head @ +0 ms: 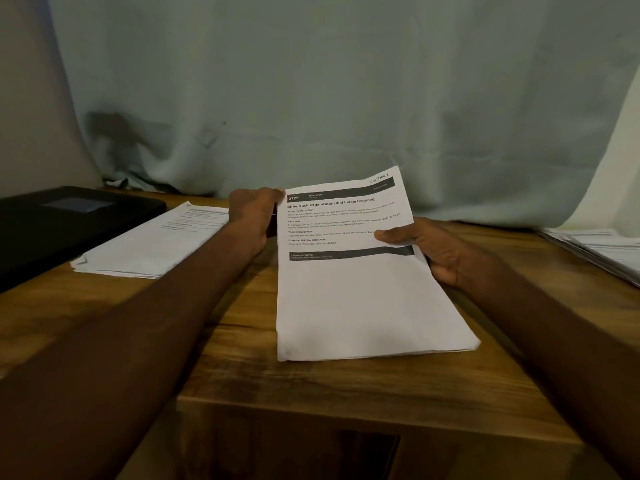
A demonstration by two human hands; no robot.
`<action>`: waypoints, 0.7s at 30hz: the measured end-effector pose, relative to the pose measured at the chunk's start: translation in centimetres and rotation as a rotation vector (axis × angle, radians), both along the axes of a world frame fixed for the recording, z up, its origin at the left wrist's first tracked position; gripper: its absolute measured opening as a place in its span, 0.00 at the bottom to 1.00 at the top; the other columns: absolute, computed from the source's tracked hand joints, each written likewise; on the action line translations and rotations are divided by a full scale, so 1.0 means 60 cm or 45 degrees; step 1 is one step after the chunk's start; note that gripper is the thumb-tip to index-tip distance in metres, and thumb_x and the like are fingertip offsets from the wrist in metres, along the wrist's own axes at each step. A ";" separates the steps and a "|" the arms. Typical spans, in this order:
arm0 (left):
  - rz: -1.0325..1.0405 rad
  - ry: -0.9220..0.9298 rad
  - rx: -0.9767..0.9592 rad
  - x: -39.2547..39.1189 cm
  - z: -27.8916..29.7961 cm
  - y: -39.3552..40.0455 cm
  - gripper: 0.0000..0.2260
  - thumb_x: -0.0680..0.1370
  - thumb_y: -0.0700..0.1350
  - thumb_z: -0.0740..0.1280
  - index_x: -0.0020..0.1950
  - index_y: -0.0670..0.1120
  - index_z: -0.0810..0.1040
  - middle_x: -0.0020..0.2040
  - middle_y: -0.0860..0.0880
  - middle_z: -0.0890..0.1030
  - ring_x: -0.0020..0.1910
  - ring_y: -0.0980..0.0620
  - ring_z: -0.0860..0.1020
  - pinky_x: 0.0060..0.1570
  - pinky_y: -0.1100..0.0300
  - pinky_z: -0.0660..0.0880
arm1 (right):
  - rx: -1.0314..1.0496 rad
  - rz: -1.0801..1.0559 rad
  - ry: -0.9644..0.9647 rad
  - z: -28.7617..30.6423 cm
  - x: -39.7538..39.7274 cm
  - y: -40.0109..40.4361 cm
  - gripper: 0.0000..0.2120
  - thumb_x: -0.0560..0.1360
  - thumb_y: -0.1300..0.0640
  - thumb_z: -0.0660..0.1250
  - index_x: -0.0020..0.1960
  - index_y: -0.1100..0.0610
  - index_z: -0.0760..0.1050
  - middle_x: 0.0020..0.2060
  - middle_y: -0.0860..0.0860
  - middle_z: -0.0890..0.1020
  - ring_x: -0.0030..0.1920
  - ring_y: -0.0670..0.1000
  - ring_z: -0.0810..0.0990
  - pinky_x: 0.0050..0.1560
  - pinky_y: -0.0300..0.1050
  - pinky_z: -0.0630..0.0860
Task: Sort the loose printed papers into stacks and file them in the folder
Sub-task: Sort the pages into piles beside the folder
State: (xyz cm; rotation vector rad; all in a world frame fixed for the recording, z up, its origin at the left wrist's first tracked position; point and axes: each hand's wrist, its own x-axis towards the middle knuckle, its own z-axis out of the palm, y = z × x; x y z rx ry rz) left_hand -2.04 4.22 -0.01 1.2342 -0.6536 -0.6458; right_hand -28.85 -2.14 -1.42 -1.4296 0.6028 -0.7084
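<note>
Folder (52, 220): black, flat on the table's (311, 393) far left.
Left stack (152, 244): printed sheets just beside the folder.
Left hand (251, 216): pinches the top-left corner of the middle bundle.
Middle bundle (360, 299): near edge on the table, far end raised; light, floppy and probably slippery, so best gripped at both side edges.
Right hand (433, 251): grips the right edge, thumb on top.
Right stack (602, 247): papers at the table's right edge.

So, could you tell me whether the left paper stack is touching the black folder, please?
Touching: the head view shows the left paper stack with its far-left edge lying against the black folder, with no strip of wooden table visible between them.
</note>
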 end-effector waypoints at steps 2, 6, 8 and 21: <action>0.025 0.000 0.006 0.000 -0.001 0.000 0.06 0.79 0.41 0.72 0.47 0.40 0.78 0.46 0.42 0.87 0.42 0.45 0.86 0.45 0.52 0.84 | -0.017 -0.001 0.014 -0.001 0.002 -0.001 0.25 0.75 0.65 0.68 0.73 0.57 0.74 0.65 0.57 0.82 0.64 0.62 0.81 0.70 0.62 0.74; 0.000 0.029 0.005 0.001 -0.001 0.000 0.08 0.78 0.42 0.75 0.45 0.40 0.78 0.45 0.42 0.87 0.43 0.43 0.86 0.48 0.47 0.85 | -0.027 0.032 0.025 -0.002 0.003 0.000 0.24 0.77 0.65 0.67 0.72 0.57 0.74 0.66 0.57 0.81 0.65 0.62 0.81 0.71 0.62 0.72; -0.032 0.025 0.020 0.004 -0.002 0.000 0.07 0.78 0.42 0.74 0.47 0.40 0.79 0.45 0.41 0.87 0.44 0.42 0.87 0.51 0.44 0.84 | -0.030 0.038 0.040 -0.002 0.001 -0.001 0.24 0.77 0.65 0.67 0.72 0.57 0.75 0.66 0.57 0.81 0.66 0.62 0.80 0.72 0.63 0.70; -0.326 -0.056 0.083 -0.033 -0.009 -0.001 0.09 0.82 0.48 0.69 0.53 0.41 0.79 0.50 0.42 0.86 0.44 0.44 0.86 0.39 0.54 0.83 | 0.152 -0.002 0.014 0.002 -0.004 -0.002 0.21 0.79 0.58 0.68 0.72 0.56 0.75 0.64 0.57 0.82 0.64 0.61 0.82 0.63 0.60 0.79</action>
